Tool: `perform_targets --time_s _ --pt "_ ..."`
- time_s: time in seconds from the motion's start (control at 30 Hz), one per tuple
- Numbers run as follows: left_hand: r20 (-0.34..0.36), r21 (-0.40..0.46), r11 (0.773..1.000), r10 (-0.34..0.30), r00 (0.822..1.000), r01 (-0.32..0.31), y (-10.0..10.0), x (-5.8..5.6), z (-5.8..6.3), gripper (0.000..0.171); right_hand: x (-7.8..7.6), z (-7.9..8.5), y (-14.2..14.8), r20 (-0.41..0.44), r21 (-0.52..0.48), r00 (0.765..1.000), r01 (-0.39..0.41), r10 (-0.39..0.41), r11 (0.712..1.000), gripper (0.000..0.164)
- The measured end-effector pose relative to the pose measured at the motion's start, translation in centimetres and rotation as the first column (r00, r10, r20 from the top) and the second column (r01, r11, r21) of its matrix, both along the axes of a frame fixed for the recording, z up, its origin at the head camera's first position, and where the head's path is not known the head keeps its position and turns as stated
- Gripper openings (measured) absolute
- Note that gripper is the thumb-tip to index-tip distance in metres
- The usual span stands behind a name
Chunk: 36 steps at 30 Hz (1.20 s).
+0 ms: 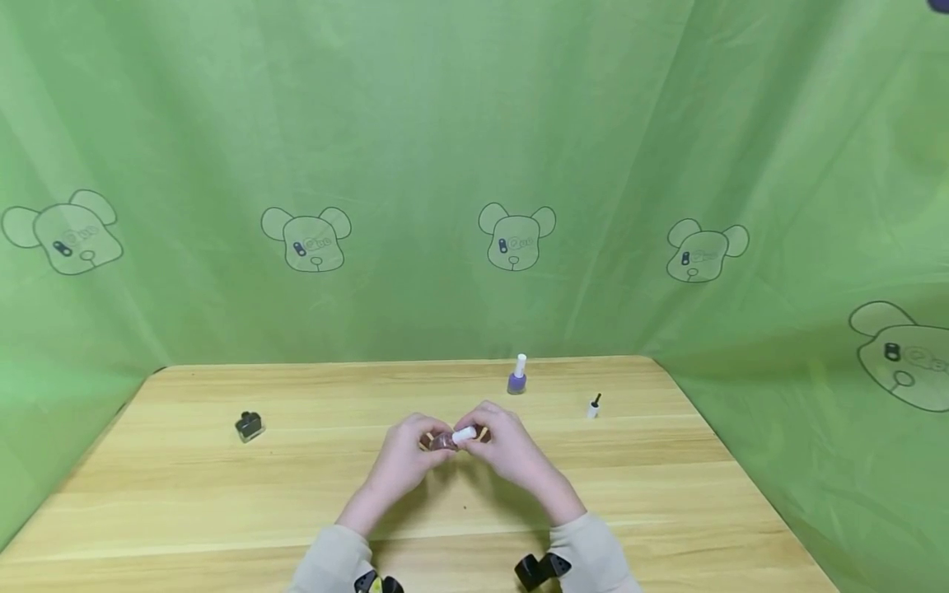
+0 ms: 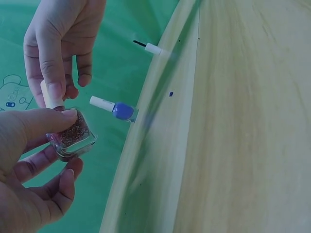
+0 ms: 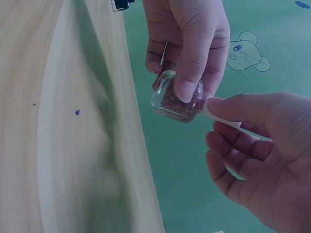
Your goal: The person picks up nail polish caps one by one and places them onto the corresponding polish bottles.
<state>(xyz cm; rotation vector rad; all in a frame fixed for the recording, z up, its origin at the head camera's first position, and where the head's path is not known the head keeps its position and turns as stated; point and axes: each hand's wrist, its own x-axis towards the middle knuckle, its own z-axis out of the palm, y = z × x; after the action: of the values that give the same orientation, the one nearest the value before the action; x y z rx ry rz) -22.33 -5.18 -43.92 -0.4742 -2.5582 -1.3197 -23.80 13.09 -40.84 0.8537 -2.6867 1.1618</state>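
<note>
Bottle (image 1: pixel 444 442) partly hidden behind fingers of left hand (image 1: pixel 406 451). Cap (image 3: pixel 227 121) partly covered by thumb of right hand (image 1: pixel 506 441). Sleeves (image 1: pixel 329 560) cut off at bottom of head view. Bear print (image 1: pixel 908 362) cropped at right edge. Speck (image 1: pixel 465 507) on table (image 1: pixel 185 511) too small to identify.

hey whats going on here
A person's left hand holds a glittery bottle while the right hand pinches its white cap, which sits at the neck; how tightly can't be told. Farther back on the table stands a capped purple bottle. To its right, a loose brush cap stands brush up; a black bottle stands uncapped at left.
</note>
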Motion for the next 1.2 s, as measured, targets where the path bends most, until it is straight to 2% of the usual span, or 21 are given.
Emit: perform_targets --time_s 0.27,0.43,0.53,0.73,0.93,1.2 --pt "-0.007 -0.044 0.999 0.001 1.0 -0.001 0.3 0.3 0.0 0.024 0.0 -0.1 0.3 0.019 0.051 1.0 -0.025 0.024 0.998 0.008" --pt "0.005 -0.037 0.999 -0.011 1.0 0.012 0.4 0.4 -0.3 0.025 -0.2 -0.2 0.6 0.049 0.071 0.998 -0.029 0.025 0.997 0.007" --pt "0.023 -0.007 1.0 -0.02 1.0 0.02 0.5 0.4 -0.5 0.026 -0.3 -0.4 0.7 0.069 0.063 0.997 -0.027 0.023 0.998 0.01" --pt "0.102 0.101 0.995 -0.025 0.994 0.015 0.6 0.1 -0.6 0.029 -0.7 -0.6 0.9 0.103 -0.024 0.995 0.007 -0.005 1.0 0.03" --pt "0.147 0.171 0.985 -0.035 0.988 0.01 0.6 -0.1 -0.3 0.028 -1.0 -0.4 1.0 0.156 -0.106 0.988 0.023 -0.006 0.994 0.026" --pt "0.19 0.227 0.973 -0.092 0.977 0.047 0.5 -0.1 -0.5 0.029 -0.9 -0.1 1.3 0.197 -0.156 0.978 -0.031 0.062 0.987 0.029"
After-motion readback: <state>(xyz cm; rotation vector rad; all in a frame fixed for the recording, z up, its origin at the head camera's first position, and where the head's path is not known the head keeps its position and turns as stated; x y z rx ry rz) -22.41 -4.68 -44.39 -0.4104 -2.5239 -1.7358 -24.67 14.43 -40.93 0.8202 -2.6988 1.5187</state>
